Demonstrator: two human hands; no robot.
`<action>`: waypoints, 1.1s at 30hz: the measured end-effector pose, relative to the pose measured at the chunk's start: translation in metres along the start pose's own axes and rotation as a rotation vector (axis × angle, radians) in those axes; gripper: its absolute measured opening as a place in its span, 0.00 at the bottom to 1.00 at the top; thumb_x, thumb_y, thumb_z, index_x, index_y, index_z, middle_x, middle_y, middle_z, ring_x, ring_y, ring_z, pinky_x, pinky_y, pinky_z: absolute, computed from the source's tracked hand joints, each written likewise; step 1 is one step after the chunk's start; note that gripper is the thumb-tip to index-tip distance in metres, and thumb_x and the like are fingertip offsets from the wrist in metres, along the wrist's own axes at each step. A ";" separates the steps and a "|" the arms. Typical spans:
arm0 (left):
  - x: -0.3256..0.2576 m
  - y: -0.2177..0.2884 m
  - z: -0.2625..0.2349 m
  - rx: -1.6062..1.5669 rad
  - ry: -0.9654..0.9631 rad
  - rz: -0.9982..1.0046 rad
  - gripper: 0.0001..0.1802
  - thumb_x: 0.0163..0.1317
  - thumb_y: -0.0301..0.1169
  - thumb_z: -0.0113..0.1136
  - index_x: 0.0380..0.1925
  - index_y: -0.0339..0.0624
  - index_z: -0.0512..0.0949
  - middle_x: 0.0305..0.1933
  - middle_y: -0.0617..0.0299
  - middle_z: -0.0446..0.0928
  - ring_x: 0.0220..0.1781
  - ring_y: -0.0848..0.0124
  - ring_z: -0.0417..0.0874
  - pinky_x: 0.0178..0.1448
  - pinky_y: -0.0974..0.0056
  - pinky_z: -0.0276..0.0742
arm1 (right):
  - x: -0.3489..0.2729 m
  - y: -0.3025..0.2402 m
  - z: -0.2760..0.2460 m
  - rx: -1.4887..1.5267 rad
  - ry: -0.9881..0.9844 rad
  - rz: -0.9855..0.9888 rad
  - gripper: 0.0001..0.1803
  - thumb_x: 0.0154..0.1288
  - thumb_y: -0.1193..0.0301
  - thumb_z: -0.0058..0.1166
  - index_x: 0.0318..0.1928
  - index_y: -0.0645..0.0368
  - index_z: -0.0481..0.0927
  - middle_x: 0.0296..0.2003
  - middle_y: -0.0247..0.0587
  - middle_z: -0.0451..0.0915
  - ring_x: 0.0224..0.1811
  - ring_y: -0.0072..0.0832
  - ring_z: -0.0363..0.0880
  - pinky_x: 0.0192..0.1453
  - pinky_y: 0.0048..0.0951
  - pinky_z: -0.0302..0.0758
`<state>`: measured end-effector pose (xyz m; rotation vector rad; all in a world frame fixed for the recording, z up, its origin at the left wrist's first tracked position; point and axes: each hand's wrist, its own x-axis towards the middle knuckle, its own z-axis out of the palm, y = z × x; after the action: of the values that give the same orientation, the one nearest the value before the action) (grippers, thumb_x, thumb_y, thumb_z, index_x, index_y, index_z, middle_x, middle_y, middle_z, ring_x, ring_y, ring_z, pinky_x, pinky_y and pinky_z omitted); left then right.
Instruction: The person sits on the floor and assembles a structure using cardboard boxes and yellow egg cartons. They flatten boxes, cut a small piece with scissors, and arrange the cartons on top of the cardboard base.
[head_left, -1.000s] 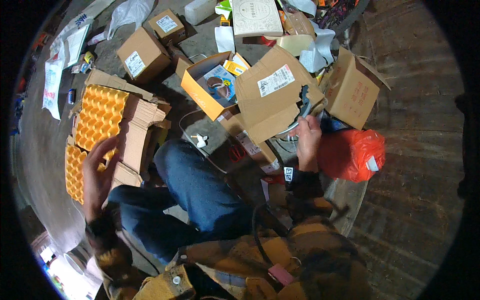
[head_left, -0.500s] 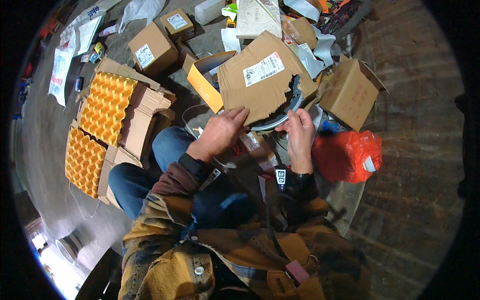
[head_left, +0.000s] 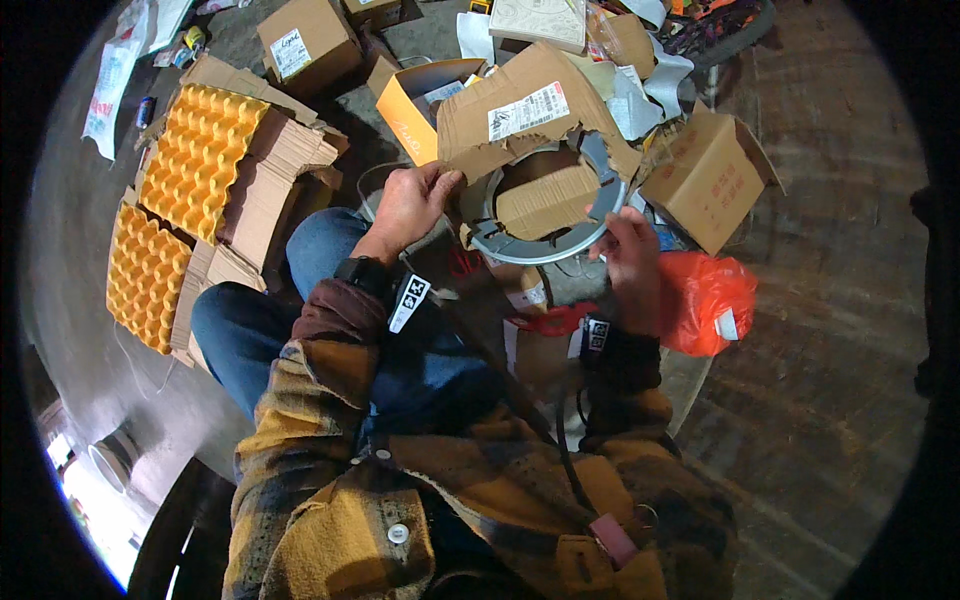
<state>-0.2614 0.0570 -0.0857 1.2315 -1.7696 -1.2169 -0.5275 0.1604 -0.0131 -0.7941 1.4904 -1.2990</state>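
A grey ring (head_left: 540,252) with a pale rim and flat inner tabs protrudes from the torn opening of a flattened cardboard box (head_left: 465,120). Bare cardboard shows through its centre. My left hand (head_left: 405,212) is closed at the box's torn left edge, thumb and fingers pinching the cardboard. At the ring's lower right rim is my right hand (head_left: 632,262), its fingers curled against the edge and slightly blurred. The lower part of that hand lies in shadow. A white label (head_left: 530,110) is stuck on the box's upper face.
Yellow egg-crate trays (head_left: 203,158) lie on cardboard at left. An orange open box (head_left: 408,122) stands behind my left hand. To the right are an open brown carton (head_left: 705,180) and a red plastic bag (head_left: 710,305). A closed carton (head_left: 310,48) sits farther back.
Much more of the ring now shows, out of the torn cardboard. My right hand has moved right along with its rim. My left hand has shifted left and up.
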 end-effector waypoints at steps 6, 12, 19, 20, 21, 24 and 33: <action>0.005 -0.005 -0.001 0.093 0.001 0.008 0.14 0.64 0.37 0.56 0.36 0.36 0.80 0.29 0.42 0.79 0.33 0.47 0.81 0.38 0.54 0.77 | 0.011 -0.001 -0.032 -0.117 -0.031 0.097 0.09 0.65 0.72 0.50 0.42 0.65 0.78 0.29 0.35 0.76 0.26 0.23 0.74 0.29 0.23 0.71; 0.007 -0.012 0.000 0.146 0.053 0.016 0.13 0.63 0.37 0.57 0.36 0.36 0.80 0.30 0.41 0.78 0.34 0.45 0.80 0.37 0.52 0.76 | -0.003 -0.035 -0.060 0.023 0.001 0.298 0.16 0.64 0.66 0.50 0.48 0.64 0.74 0.38 0.40 0.80 0.36 0.26 0.79 0.40 0.26 0.75; 0.008 -0.014 0.003 0.110 0.021 0.008 0.14 0.65 0.36 0.57 0.40 0.34 0.79 0.32 0.39 0.78 0.35 0.45 0.81 0.39 0.54 0.77 | -0.022 -0.063 -0.079 -0.169 -0.088 0.211 0.17 0.66 0.68 0.46 0.50 0.67 0.71 0.51 0.51 0.78 0.47 0.31 0.78 0.52 0.31 0.75; 0.008 -0.015 0.003 0.080 0.025 -0.008 0.15 0.65 0.36 0.56 0.41 0.34 0.79 0.32 0.39 0.78 0.35 0.46 0.81 0.39 0.55 0.77 | -0.025 -0.065 -0.089 -0.194 -0.094 0.173 0.17 0.66 0.69 0.45 0.51 0.67 0.71 0.51 0.53 0.78 0.47 0.31 0.78 0.53 0.31 0.74; 0.008 -0.017 0.003 0.054 0.032 -0.024 0.15 0.65 0.36 0.56 0.42 0.34 0.79 0.33 0.39 0.78 0.35 0.47 0.81 0.39 0.56 0.77 | -0.026 -0.066 -0.099 -0.147 -0.154 0.135 0.16 0.67 0.70 0.44 0.51 0.68 0.71 0.52 0.54 0.77 0.47 0.32 0.78 0.54 0.32 0.74; 0.010 -0.025 0.002 -0.048 0.053 -0.074 0.16 0.66 0.37 0.56 0.44 0.35 0.79 0.33 0.42 0.80 0.34 0.55 0.83 0.41 0.59 0.77 | -0.027 -0.062 -0.129 -0.035 -0.138 -0.139 0.15 0.69 0.72 0.41 0.51 0.69 0.69 0.53 0.62 0.75 0.48 0.33 0.78 0.55 0.32 0.74; 0.011 -0.032 0.002 -0.470 0.067 -0.193 0.18 0.70 0.35 0.52 0.50 0.30 0.77 0.38 0.65 0.81 0.38 0.79 0.77 0.46 0.69 0.75 | -0.028 -0.060 -0.134 0.100 0.049 -0.313 0.18 0.73 0.69 0.37 0.57 0.67 0.67 0.55 0.58 0.74 0.41 0.26 0.75 0.42 0.26 0.73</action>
<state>-0.2559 0.0436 -0.1165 1.1587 -1.2370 -1.5708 -0.6521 0.2179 0.0470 -0.9627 1.3639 -1.6224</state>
